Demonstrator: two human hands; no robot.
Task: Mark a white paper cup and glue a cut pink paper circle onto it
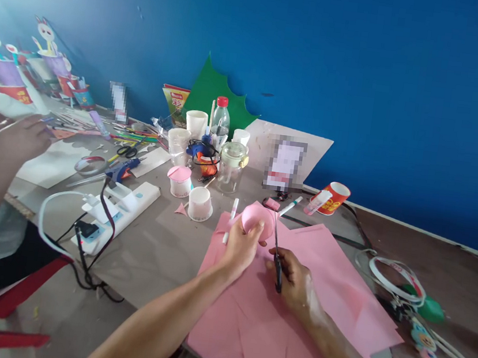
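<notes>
A round pink paper piece [255, 219] is held up in my left hand [243, 246], its thumb across the lower edge. My right hand [294, 276] grips black-handled scissors [277, 271], whose blades point up just beside the right edge of the pink piece. Both hands are over several overlapping pink paper sheets [319, 270]. A white marker [232, 219] lies left of my left hand. Behind stand a paper cup with a pink top [179, 180] and a white paper cup [200, 203].
At the left, another person's hands [19, 143] work near white paper. A power strip [121, 217] with cables lies left of the cups. A glass jar [232, 166], a bottle [221, 119] and a red cup [336, 199] stand further back. Cords [401, 280] lie at the right.
</notes>
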